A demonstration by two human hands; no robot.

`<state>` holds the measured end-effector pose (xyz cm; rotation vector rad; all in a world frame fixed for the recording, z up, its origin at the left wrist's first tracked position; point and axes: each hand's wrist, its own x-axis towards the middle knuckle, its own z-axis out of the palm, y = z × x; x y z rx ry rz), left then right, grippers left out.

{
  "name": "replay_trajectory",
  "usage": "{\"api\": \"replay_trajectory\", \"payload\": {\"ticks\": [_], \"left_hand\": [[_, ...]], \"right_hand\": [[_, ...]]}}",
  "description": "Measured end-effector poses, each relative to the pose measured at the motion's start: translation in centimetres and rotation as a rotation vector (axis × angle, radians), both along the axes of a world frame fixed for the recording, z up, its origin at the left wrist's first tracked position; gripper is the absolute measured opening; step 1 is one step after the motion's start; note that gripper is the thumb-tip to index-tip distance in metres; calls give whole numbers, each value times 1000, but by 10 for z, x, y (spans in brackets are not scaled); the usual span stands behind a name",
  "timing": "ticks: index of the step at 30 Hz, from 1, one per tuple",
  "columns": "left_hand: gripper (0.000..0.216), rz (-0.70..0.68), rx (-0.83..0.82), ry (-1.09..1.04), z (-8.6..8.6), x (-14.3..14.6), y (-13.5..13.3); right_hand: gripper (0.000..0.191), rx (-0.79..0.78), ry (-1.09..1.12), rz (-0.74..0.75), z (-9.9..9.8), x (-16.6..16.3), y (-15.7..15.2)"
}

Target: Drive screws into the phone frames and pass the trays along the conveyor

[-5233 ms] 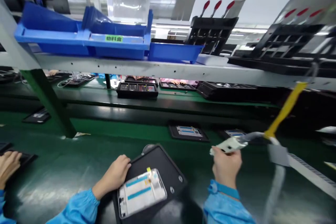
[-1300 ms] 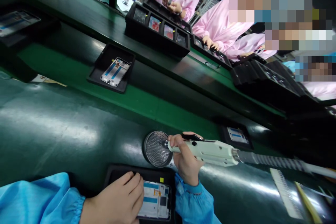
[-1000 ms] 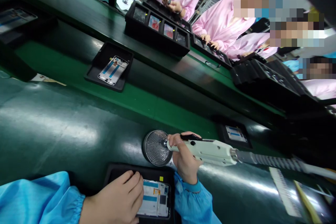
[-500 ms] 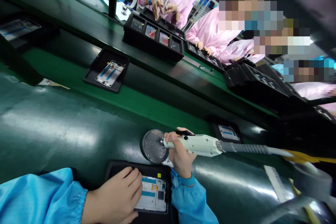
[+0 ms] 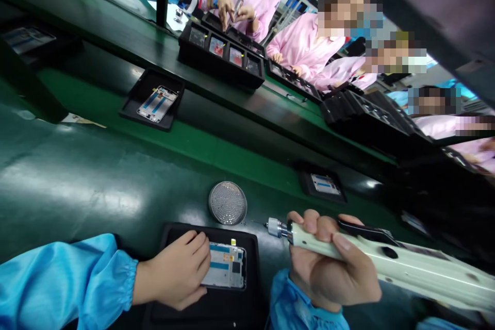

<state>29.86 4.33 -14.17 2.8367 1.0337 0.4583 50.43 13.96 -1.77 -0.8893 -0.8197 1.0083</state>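
At the near edge of the green bench (image 5: pixel 77 185), the left hand (image 5: pixel 176 270) lies flat on a black tray (image 5: pixel 247 237), its fingers (image 5: pixel 201 252) loosely curled and pressing the left end of a phone frame (image 5: pixel 226 265) that sits in the tray's recess; they hold it down without closing around it. The right hand (image 5: pixel 328 263) is clenched around the pale body of an electric screwdriver (image 5: pixel 371 258), which lies nearly level, its metal bit pointing left and hanging in the air just right of the tray's far right corner, apart from the frame. A round perforated metal dish (image 5: pixel 228 202) sits just beyond the tray's far edge, near the bit but not touching it. To the left of the tray the bench surface runs wide and bare. Farther out, on the belt, a second tray with a frame (image 5: pixel 152 100) lies to the left and a smaller one (image 5: pixel 323 185) to the right, both well apart from the hands. Beyond the belt, long black compartment trays (image 5: pixel 220 56) line the far edge of the bench, where people in pink coats (image 5: pixel 305 44) work with their own hands.
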Motion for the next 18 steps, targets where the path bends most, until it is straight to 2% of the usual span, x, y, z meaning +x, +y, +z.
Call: {"api": "replay_trajectory", "payload": {"ticks": [3, 10, 18], "left_hand": [[58, -9, 7, 5, 2, 0, 2], [55, -25, 13, 10, 6, 0, 4], [56, -20, 16, -12, 6, 0, 3]], "right_hand": [[21, -28, -33, 64, -12, -8, -10], [19, -91, -203, 336, -54, -33, -41], [18, -100, -276, 324, -61, -29, -45]]}}
